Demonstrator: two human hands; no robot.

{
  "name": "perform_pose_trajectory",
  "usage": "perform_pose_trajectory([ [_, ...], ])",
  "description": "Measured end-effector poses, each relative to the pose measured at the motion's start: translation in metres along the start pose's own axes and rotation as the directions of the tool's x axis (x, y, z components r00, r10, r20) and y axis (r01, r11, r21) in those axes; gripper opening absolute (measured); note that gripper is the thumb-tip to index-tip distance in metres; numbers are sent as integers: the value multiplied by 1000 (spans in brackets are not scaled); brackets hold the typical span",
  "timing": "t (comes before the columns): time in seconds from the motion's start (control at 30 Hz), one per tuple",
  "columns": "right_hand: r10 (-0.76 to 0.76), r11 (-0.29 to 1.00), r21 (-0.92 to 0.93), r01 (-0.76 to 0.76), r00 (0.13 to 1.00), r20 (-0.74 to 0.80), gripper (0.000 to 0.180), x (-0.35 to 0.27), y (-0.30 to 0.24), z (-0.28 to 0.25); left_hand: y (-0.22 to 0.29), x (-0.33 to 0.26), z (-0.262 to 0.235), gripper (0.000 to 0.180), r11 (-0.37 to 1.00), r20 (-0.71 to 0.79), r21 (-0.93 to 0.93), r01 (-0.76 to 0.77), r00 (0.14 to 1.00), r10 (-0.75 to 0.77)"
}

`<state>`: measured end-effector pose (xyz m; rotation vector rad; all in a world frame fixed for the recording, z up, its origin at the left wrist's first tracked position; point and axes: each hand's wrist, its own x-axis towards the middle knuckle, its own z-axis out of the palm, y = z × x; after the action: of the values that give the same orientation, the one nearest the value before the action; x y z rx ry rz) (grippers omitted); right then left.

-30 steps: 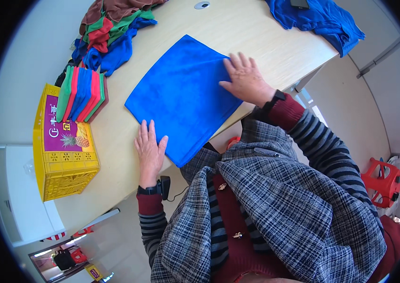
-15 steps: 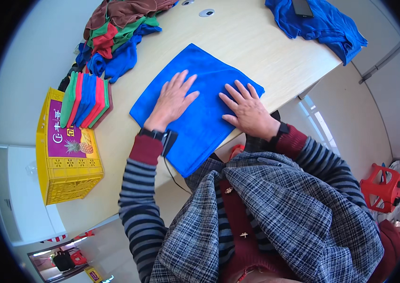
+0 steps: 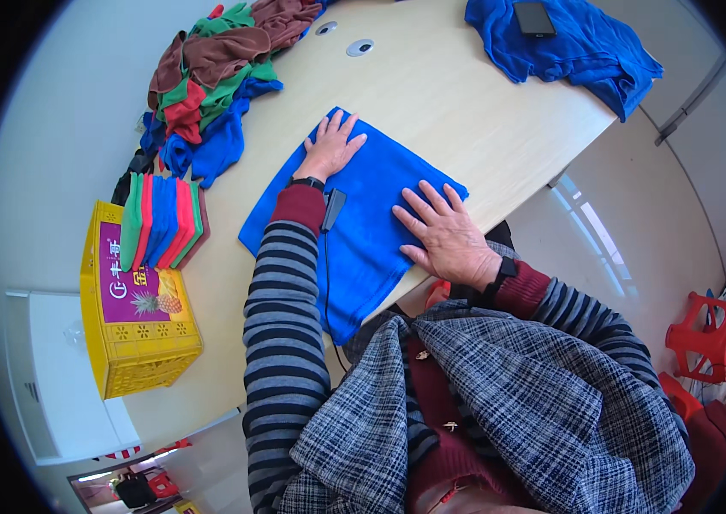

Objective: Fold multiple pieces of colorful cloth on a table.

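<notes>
I am leaning over a pale wooden table [image 3: 457, 120], where a smooth blue cloth [image 3: 380, 248] is lying flat right in front of me, its near corner reaching the table edge by my lap. My left hand [image 3: 333, 147] is resting palm down near the cloth's far corner, fingers spread. My right hand [image 3: 449, 244] is lying palm down near the right-hand corner, fingers also fanned out. Both hands are pressing lightly against the fabric with the grip released; neither is grasping anything. A small black device [image 3: 334, 211] with a thin cable is sitting at my left wrist.

To my left, folded cloths [image 3: 162, 221] in green, red, blue and brown are standing in a row against a yellow box [image 3: 145, 347]. Beyond them, a loose heap of cloths [image 3: 222, 64] in mixed colours is lying rumpled. At the far right, a crumpled blue bundle [image 3: 590, 64] is draping over the table edge, with a dark phone [image 3: 534, 19] resting on it.
</notes>
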<state>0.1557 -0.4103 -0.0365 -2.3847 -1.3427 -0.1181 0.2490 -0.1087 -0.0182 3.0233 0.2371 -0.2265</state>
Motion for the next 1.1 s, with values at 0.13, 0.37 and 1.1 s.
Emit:
perform_pose_trajectory([
  [0.13,-5,1000,11,5,1000,10,63,3,2,-2,-18,-32,-3,69,994,-77,-97,-51,996,44],
  [0.37,14,1000,-19,-14,1000,-7,62,-2,4,1,-64,-145,19,69,998,-56,51,39,998,-36],
  [1.1,-31,995,-94,21,995,-99,53,-1,11,4,20,-354,59,57,994,-305,-93,53,949,-79],
])
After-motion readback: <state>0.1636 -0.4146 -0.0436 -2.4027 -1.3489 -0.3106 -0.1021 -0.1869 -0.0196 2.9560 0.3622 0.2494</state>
